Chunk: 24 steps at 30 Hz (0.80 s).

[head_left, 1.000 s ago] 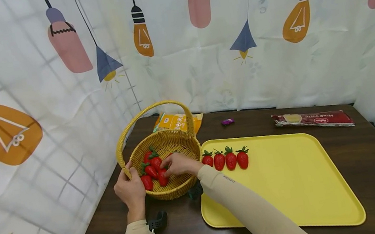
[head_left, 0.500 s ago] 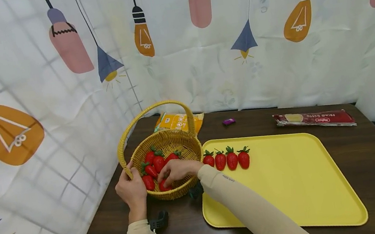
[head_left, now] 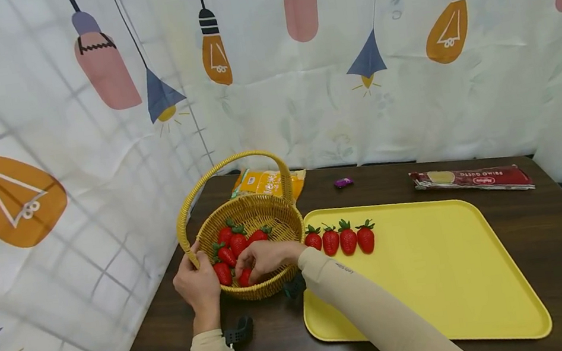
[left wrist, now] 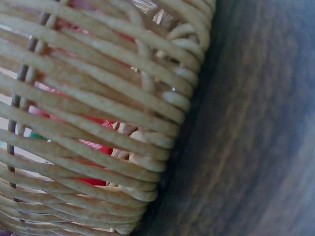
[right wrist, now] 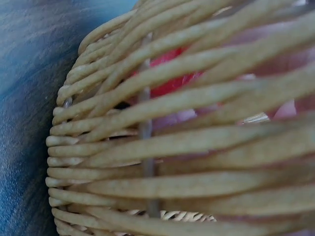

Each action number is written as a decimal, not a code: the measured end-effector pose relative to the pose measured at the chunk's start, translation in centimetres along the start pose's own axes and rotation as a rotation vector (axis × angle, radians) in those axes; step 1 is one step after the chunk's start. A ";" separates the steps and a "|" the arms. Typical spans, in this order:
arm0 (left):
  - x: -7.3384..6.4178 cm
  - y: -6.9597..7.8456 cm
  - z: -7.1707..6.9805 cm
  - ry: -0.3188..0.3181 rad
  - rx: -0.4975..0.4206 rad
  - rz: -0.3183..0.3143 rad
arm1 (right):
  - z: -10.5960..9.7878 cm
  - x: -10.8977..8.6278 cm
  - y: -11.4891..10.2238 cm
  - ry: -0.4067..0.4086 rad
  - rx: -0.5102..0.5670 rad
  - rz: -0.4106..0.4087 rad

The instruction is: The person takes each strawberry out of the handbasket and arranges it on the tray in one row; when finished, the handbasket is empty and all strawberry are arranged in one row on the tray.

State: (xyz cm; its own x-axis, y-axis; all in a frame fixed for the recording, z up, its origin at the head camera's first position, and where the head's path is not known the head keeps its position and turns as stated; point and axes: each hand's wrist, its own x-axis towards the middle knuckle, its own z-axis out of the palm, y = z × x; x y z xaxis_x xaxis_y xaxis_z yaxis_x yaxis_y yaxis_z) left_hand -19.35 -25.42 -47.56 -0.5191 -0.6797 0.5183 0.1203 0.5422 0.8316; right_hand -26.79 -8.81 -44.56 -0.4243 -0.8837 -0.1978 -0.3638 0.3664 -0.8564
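Left hand (head_left: 197, 280) grips basket (head_left: 261, 291) by its left side; right hand (head_left: 265, 257) pinches berry (head_left: 244, 277) inside, near front wall. Berry likely light, smooth, slippery; best held gently by its sides.

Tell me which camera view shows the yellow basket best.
The head view: it takes in nearly the whole yellow basket with its arched handle, though the left hand and right hand cover parts. Each wrist view shows only a close stretch of woven wall, with red showing through the gaps.
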 end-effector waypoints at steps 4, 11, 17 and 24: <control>0.0 0.0 0.1 0.000 0.001 0.007 | -0.1 -0.2 -0.1 0.022 0.026 -0.011; 0.0 -0.1 0.0 0.002 0.011 0.010 | -0.5 -0.9 -0.3 0.159 0.131 -0.026; 0.0 -0.1 0.0 0.001 0.024 0.015 | -0.8 -2.0 -0.4 0.287 0.204 -0.034; 0.1 -0.2 0.1 0.002 0.000 0.017 | -1.5 -4.0 -0.8 0.410 0.109 -0.052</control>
State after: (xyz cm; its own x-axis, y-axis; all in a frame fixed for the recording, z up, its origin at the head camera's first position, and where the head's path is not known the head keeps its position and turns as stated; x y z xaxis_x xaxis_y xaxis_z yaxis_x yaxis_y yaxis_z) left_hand -19.44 -25.54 -47.71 -0.5152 -0.6711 0.5330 0.1297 0.5537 0.8225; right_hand -26.06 -5.13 -42.34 -0.7106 -0.7028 0.0341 -0.3128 0.2722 -0.9100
